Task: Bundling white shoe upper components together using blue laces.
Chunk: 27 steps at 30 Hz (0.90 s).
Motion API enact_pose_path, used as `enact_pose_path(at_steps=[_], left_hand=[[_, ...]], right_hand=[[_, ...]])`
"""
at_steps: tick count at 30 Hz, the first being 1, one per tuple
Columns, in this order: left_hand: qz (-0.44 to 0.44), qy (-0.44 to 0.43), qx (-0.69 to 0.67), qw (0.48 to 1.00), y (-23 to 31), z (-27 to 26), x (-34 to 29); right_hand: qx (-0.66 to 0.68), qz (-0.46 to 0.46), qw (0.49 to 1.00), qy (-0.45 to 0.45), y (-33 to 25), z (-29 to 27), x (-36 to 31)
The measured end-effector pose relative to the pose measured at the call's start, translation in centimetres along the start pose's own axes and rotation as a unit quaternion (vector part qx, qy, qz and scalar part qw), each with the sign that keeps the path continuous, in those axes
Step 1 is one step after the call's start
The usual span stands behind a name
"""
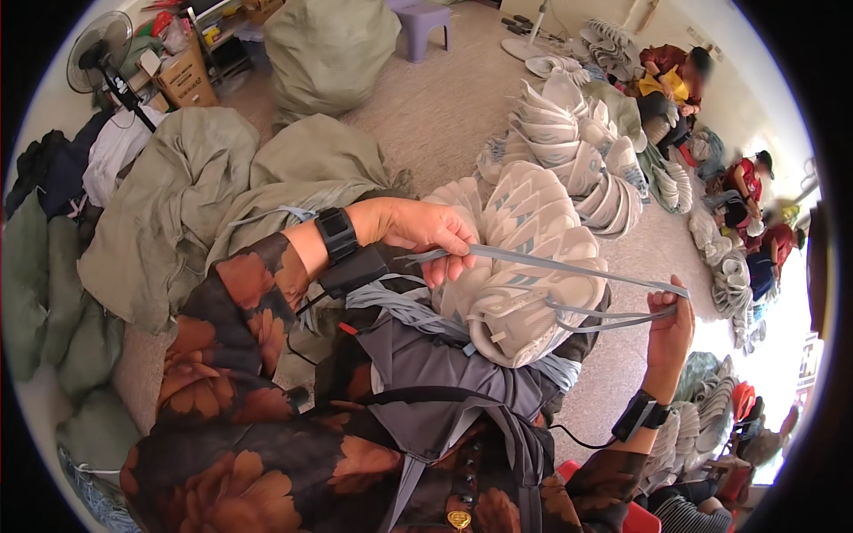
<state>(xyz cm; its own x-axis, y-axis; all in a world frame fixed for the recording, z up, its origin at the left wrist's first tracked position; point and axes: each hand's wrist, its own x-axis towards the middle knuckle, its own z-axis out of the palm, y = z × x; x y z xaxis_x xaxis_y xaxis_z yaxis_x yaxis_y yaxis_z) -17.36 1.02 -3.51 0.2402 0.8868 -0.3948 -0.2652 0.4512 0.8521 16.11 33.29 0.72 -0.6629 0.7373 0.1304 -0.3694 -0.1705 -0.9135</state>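
Observation:
A grey-blue shoelace [569, 266] is stretched between my hands above my lap. My left hand [437, 233] pinches it near one end, in front of the stacked shoe uppers. Out to the right, my right hand [671, 330] has its fingers closed round the other part, where the lace doubles back in a loop. That lower strand runs back to the white-and-grey shoe upper [520, 322] on my lap, at its eyelet area. Behind it, a row of nested shoe uppers [530, 206] leans away from me. A bundle of loose laces [404, 306] lies across my grey apron [426, 360].
More stacked uppers [569, 133] stand on the floor ahead. Big green-grey sacks [178, 204] lie to the left, with a full sack [330, 53] behind. A fan [99, 53], a cardboard box [187, 78] and a purple stool [421, 25] stand farther back. Several people sit along the right wall.

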Motion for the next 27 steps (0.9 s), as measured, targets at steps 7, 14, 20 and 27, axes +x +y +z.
enact_pose_path(at_steps=[7, 14, 20, 27], left_hand=[[-0.019, 0.036, 0.003, 0.999, -0.9, 0.3, -1.0], [-0.034, 0.033, 0.01, 0.999, -1.6, 0.0, -1.5], [-0.06, 0.134, 0.081, 0.986, -3.1, -0.3, -2.8], [0.003, 0.154, -0.029, 0.988, -4.8, -0.5, -6.0]], right_hand=[[-0.016, -0.004, 1.0, -0.007, -0.8, -1.8, 0.5], [-0.017, -0.005, 1.0, 0.011, -1.1, -1.4, 0.8], [-0.065, -0.014, 0.997, -0.033, -1.7, 4.3, -2.6], [-0.091, -0.069, 0.991, -0.069, -4.6, 7.3, -5.3]])
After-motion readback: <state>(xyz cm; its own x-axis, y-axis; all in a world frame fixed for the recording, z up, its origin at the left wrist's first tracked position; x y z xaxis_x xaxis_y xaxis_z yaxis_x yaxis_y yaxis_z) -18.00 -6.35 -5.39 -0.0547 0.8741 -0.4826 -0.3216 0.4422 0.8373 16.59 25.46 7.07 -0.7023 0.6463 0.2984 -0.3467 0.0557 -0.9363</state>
